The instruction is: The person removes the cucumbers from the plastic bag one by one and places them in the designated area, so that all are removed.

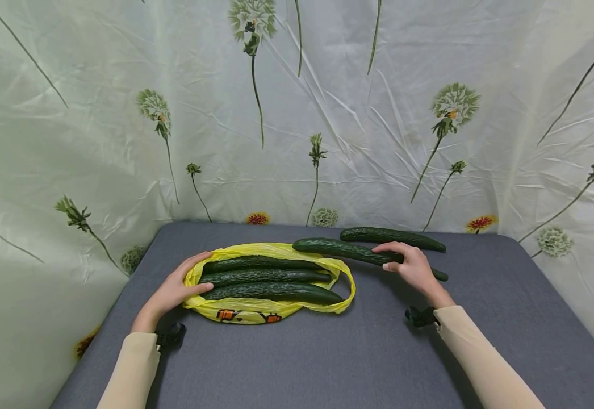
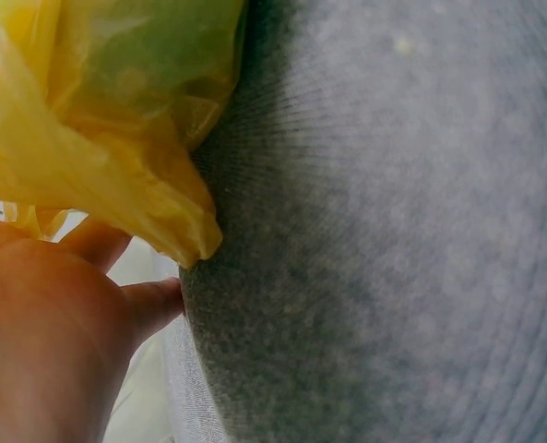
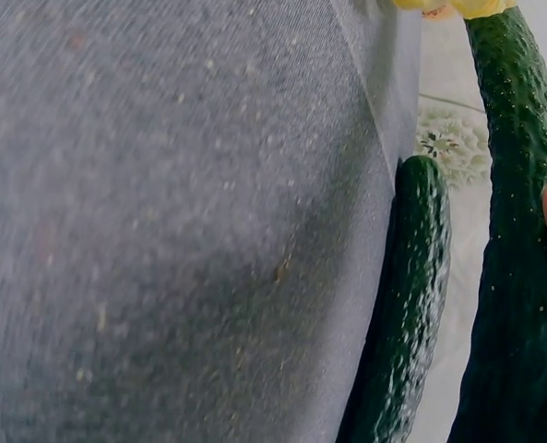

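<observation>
My left hand [image 1: 176, 287] grips the left end of a yellow plastic bag [image 1: 248, 317], its thumb over the rim by the cucumbers. Three dark green cucumbers [image 1: 271, 276] lie side by side in the bag's wide mouth. In the left wrist view, the bag [image 2: 116, 175] hangs over the palm side of the hand [image 2: 52, 314]. My right hand [image 1: 413, 267] holds another cucumber [image 1: 340, 249] between thumb and fingers, nearer its right end. This cucumber's left tip overlaps the bag's back rim in the head view. In the right wrist view, the held cucumber [image 3: 517, 212] slants past one fingertip.
One more cucumber [image 1: 394, 237] lies behind the held one, near the back edge of the grey table [image 1: 297, 363]. A bag handle loop [image 1: 352, 287] spreads to the right on the tabletop. Flower-printed pale sheeting [image 1: 358, 113] hangs around the back and sides.
</observation>
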A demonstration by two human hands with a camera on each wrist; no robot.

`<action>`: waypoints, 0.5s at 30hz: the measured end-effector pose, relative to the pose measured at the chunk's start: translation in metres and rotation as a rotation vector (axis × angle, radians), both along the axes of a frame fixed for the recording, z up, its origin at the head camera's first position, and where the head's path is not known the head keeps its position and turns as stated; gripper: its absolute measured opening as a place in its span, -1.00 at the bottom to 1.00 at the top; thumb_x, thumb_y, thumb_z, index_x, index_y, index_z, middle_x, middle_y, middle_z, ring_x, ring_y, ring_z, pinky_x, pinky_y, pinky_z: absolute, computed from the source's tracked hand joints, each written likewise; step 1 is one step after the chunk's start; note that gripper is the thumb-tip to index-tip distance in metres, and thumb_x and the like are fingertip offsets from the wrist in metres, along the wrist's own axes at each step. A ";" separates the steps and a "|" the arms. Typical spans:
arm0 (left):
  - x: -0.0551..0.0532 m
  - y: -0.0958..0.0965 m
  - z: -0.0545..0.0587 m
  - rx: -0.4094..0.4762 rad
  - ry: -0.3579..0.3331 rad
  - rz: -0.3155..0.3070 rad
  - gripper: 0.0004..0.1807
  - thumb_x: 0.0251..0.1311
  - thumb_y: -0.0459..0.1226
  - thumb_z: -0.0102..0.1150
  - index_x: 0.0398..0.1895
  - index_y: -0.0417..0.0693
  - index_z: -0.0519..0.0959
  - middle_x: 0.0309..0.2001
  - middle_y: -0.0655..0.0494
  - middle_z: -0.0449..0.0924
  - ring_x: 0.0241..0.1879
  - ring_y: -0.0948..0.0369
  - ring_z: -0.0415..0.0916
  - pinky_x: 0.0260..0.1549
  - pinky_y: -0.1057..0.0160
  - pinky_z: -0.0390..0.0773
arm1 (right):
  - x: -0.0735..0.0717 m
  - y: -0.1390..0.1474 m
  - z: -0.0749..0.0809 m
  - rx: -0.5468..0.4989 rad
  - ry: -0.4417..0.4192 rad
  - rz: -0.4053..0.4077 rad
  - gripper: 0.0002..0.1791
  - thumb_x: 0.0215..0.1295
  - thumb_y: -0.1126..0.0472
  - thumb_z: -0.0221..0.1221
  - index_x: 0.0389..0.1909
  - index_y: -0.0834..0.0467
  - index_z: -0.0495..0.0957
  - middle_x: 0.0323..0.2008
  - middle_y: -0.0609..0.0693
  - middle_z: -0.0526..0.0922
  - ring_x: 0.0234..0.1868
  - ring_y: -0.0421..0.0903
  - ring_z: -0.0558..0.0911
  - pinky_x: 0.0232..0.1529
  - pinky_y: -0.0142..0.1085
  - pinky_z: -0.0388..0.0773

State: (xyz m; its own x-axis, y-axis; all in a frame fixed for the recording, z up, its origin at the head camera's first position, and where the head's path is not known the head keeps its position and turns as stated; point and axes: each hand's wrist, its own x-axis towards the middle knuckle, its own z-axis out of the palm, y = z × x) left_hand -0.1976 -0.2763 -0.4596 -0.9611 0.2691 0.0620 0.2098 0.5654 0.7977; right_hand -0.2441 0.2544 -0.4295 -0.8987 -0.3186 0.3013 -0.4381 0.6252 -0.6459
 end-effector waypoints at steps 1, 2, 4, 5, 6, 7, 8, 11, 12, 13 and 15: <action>0.000 0.000 0.000 0.000 0.000 0.001 -0.21 0.20 -0.13 0.28 0.47 0.11 0.16 0.45 -0.11 0.00 0.40 -0.24 -0.14 0.10 -0.44 -0.02 | 0.000 0.001 0.000 0.004 -0.002 -0.003 -0.58 0.06 0.48 0.30 -0.02 0.13 0.65 0.00 0.14 0.61 0.02 0.15 0.55 -0.13 0.09 0.49; 0.000 0.000 0.000 -0.001 -0.001 0.002 -0.21 0.20 -0.13 0.28 0.47 0.11 0.16 0.45 -0.11 0.00 0.40 -0.24 -0.14 0.10 -0.44 -0.02 | 0.000 0.003 -0.001 0.009 -0.004 -0.007 -0.58 0.07 0.48 0.30 -0.02 0.13 0.65 0.01 0.14 0.61 0.01 0.15 0.56 -0.15 0.07 0.50; 0.000 0.000 0.000 0.000 -0.001 0.002 -0.21 0.20 -0.13 0.28 0.47 0.11 0.16 0.45 -0.11 0.01 0.40 -0.24 -0.14 0.11 -0.43 -0.03 | 0.000 0.005 -0.001 0.015 -0.010 -0.013 -0.59 0.08 0.47 0.30 -0.01 0.12 0.64 0.02 0.14 0.61 -0.01 0.15 0.56 -0.20 0.03 0.50; 0.000 0.000 0.000 0.000 -0.001 0.002 -0.21 0.20 -0.13 0.28 0.47 0.11 0.16 0.45 -0.11 0.01 0.40 -0.24 -0.14 0.11 -0.43 -0.03 | 0.000 0.006 -0.001 0.017 -0.011 -0.015 -0.59 0.09 0.47 0.29 -0.01 0.13 0.64 0.02 0.15 0.60 -0.01 0.15 0.56 -0.21 0.03 0.50; 0.000 0.000 -0.001 0.001 0.000 0.002 -0.21 0.20 -0.13 0.28 0.47 0.11 0.16 0.45 -0.11 0.01 0.40 -0.23 -0.14 0.11 -0.43 -0.03 | 0.000 0.008 -0.001 0.018 -0.013 -0.016 -0.59 0.09 0.47 0.29 -0.01 0.13 0.64 0.02 0.15 0.60 -0.01 0.16 0.56 -0.22 0.02 0.50; -0.001 0.000 -0.001 0.002 -0.001 0.002 -0.21 0.20 -0.13 0.28 0.47 0.11 0.16 0.45 -0.11 0.01 0.40 -0.23 -0.14 0.11 -0.43 -0.03 | 0.000 0.009 -0.001 0.019 -0.015 -0.017 -0.59 0.09 0.46 0.29 0.00 0.13 0.64 0.03 0.15 0.60 -0.01 0.16 0.56 -0.22 0.03 0.50; -0.001 0.000 -0.001 0.002 -0.001 0.002 -0.21 0.20 -0.13 0.28 0.47 0.10 0.16 0.45 -0.11 0.01 0.40 -0.23 -0.14 0.11 -0.43 -0.03 | 0.000 0.010 -0.002 0.020 -0.017 -0.019 -0.59 0.09 0.46 0.29 0.00 0.14 0.64 0.03 0.16 0.60 -0.01 0.17 0.56 -0.21 0.04 0.50; -0.001 0.000 -0.001 0.002 -0.001 0.001 -0.21 0.20 -0.13 0.28 0.47 0.09 0.16 0.45 -0.12 0.01 0.40 -0.24 -0.14 0.11 -0.43 -0.03 | 0.001 0.014 -0.002 0.029 -0.021 -0.029 -0.59 0.09 0.46 0.30 0.00 0.15 0.64 0.03 0.17 0.59 -0.02 0.17 0.56 -0.23 0.03 0.50; -0.001 -0.001 -0.001 0.002 0.000 0.001 -0.21 0.20 -0.13 0.28 0.47 0.09 0.16 0.45 -0.12 0.01 0.40 -0.24 -0.14 0.11 -0.43 -0.03 | 0.001 0.015 -0.002 0.034 -0.021 -0.034 -0.59 0.09 0.45 0.30 0.00 0.15 0.64 0.03 0.18 0.59 -0.03 0.16 0.57 -0.25 0.00 0.50; -0.001 -0.001 -0.001 0.001 0.000 0.001 -0.21 0.20 -0.13 0.28 0.47 0.09 0.16 0.45 -0.12 0.02 0.40 -0.24 -0.14 0.11 -0.43 -0.03 | 0.001 0.016 -0.002 0.038 -0.020 -0.038 -0.59 0.09 0.45 0.30 0.00 0.15 0.64 0.02 0.18 0.60 -0.07 0.13 0.57 -0.29 -0.04 0.47; -0.001 -0.001 -0.002 -0.002 0.001 0.001 -0.21 0.20 -0.13 0.29 0.47 0.09 0.16 0.45 -0.12 0.02 0.40 -0.24 -0.14 0.11 -0.43 -0.03 | 0.000 0.017 -0.002 0.044 -0.020 -0.050 -0.59 0.08 0.45 0.30 -0.01 0.15 0.64 0.02 0.18 0.60 -0.22 0.07 0.57 -0.38 -0.12 0.39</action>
State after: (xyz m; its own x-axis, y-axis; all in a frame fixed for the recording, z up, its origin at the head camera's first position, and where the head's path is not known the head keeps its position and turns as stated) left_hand -0.1987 -0.2770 -0.4612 -0.9615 0.2678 0.0622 0.2095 0.5671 0.7966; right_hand -0.2437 0.2717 -0.4316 -0.9196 -0.2858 0.2695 -0.3928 0.6740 -0.6257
